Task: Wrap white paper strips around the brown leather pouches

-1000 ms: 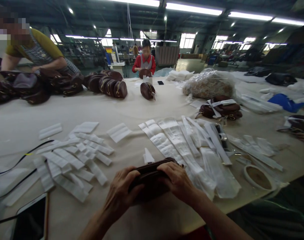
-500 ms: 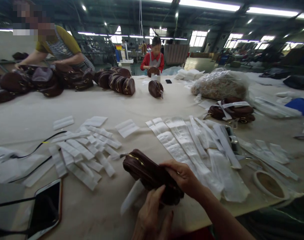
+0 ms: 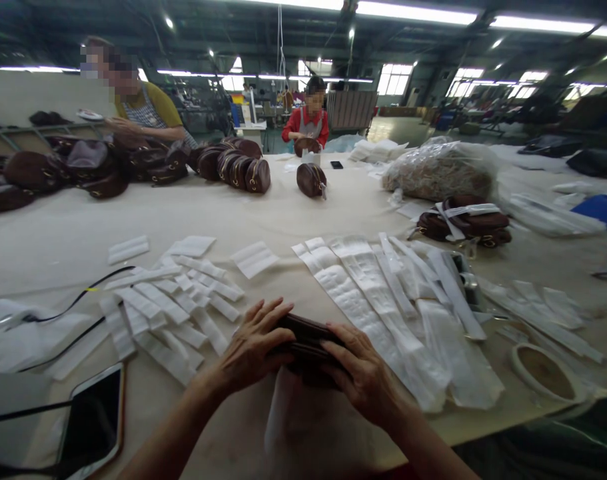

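Observation:
Between my two hands is a small dark brown leather bag (image 3: 308, 340), held just above the near part of the table. My left hand (image 3: 256, 343) grips its left end, fingers over the top. On the right end, my right hand (image 3: 366, 367) is closed around it with the fingers across the near side. A strip of white wrapping (image 3: 278, 413) hangs below the bag. My palms hide much of the bag, including its zip. Folded white strips (image 3: 168, 303) lie left of my left hand, and longer white padded sheets (image 3: 363, 293) lie right of the bag.
A phone (image 3: 90, 420) and black cords lie at the near left. A tape roll (image 3: 546, 373) is at the right edge. Brown bags (image 3: 243, 170) line the far side, near a plastic-wrapped bundle (image 3: 440, 170). Two people work across the table.
My left hand has moved from beneath the bag up to its left end. The bag has turned, and its zip no longer shows. The left co-worker has straightened and moved right.

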`<state>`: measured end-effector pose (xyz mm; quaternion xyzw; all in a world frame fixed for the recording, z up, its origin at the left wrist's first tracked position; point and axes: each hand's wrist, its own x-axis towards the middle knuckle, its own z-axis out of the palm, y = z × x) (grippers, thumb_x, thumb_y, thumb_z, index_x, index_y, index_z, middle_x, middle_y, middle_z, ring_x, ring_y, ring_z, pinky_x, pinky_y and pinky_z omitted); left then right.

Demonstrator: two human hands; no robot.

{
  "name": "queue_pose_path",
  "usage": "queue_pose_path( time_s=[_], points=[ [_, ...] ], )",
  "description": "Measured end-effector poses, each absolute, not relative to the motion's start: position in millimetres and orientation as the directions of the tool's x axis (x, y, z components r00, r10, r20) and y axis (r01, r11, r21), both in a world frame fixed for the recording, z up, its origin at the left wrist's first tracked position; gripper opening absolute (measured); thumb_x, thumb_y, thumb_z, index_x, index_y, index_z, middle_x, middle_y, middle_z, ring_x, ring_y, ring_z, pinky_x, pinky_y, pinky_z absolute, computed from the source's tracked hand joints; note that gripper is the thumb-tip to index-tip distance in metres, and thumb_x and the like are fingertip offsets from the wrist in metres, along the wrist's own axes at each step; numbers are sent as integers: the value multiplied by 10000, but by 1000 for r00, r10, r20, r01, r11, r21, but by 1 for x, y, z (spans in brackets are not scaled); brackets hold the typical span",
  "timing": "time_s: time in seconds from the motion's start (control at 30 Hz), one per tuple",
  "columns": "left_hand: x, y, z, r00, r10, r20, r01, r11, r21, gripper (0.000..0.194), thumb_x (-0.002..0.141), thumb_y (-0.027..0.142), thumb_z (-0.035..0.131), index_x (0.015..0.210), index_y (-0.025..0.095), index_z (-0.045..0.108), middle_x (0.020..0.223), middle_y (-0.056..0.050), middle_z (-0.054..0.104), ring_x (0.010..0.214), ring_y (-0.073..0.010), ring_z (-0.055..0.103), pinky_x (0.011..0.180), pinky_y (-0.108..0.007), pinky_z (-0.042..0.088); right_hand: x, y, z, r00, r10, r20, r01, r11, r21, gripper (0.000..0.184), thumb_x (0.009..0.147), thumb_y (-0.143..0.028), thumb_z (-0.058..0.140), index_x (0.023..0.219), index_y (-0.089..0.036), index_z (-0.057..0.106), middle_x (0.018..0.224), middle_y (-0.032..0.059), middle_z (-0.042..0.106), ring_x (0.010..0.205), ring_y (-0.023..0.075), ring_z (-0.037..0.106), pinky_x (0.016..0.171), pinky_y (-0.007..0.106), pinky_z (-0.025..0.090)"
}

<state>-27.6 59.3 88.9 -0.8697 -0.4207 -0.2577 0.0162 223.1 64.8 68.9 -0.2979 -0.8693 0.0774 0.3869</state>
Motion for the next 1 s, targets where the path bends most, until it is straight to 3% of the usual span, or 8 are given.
queue_pose_path(
  time_s=[0.2, 0.37, 0.47, 0.57, 0.67, 0.8, 0.9, 1.0],
  points=[
    [-41, 67, 91, 542, 725, 426, 640, -684, 349, 154, 835, 380, 618, 898, 245, 658, 1134, -68, 635, 982, -193, 602, 846, -344, 486, 224, 65, 60, -455, 577, 679, 410, 812, -416, 162, 862, -164, 543, 1012, -189, 596, 1232, 124, 577, 1191, 256, 507, 984, 480, 463],
    [-36, 56, 76, 257, 788, 560, 694, -554, 461, 287, 842, 406, 605, 670, 183, 547, 891, -60, 682, 776, -160, 631, 706, -297, 517, 225, 71, 48, -358, 675, 645, 393, 736, -551, 188, 861, -211, 578, 1036, -214, 511, 1154, 113, 588, 1104, 233, 560, 905, 415, 515],
    [-29, 53, 67, 158, 768, 621, 739, -509, 441, 263, 833, 403, 614, 720, 187, 516, 876, -56, 676, 759, -158, 634, 691, -297, 521, 224, 79, 50, -355, 728, 587, 393, 686, -612, 323, 861, -221, 580, 1154, -217, 447, 1118, 104, 603, 1028, 218, 590, 856, 378, 529],
    [-26, 55, 66, 108, 768, 631, 798, -445, 406, 296, 835, 446, 598, 943, 180, 529, 919, -70, 677, 776, -173, 650, 670, -297, 534, 222, 89, 57, -458, 692, 559, 430, 722, -542, 371, 868, -189, 554, 1225, -210, 455, 1156, 108, 599, 1085, 243, 557, 908, 417, 490],
    [-24, 55, 72, 254, 698, 670, 827, -516, 224, 310, 880, 380, 555, 1112, 178, 518, 853, -45, 691, 733, -166, 655, 686, -287, 524, 222, 96, 62, -486, 669, 562, 427, 743, -515, 313, 854, -159, 558, 1161, -211, 521, 1007, 78, 640, 951, 231, 591, 828, 391, 506],
    [-20, 48, 79, 368, 599, 711, 811, -581, 70, 188, 886, 269, 563, 1047, 174, 549, 823, -34, 689, 717, -149, 648, 693, -263, 490, 220, 100, 61, -503, 660, 558, 367, 748, -553, 241, 826, -133, 570, 1052, -216, 570, 885, 46, 636, 842, 208, 589, 745, 339, 501],
    [-22, 42, 79, 326, 646, 690, 847, -524, 92, 144, 911, 290, 514, 987, 172, 546, 794, -30, 673, 699, -151, 636, 673, -268, 480, 215, 103, 58, -516, 643, 566, 346, 761, -549, 227, 826, -123, 559, 1036, -207, 574, 875, 47, 638, 833, 210, 583, 743, 341, 490],
    [-21, 40, 85, 329, 752, 571, 863, -485, 143, 160, 907, 316, 491, 939, 166, 535, 788, -37, 647, 686, -167, 614, 659, -293, 475, 211, 106, 58, -531, 643, 552, 350, 760, -548, 205, 821, -125, 561, 1011, -199, 583, 866, 51, 634, 832, 213, 574, 743, 346, 487]
  ],
)
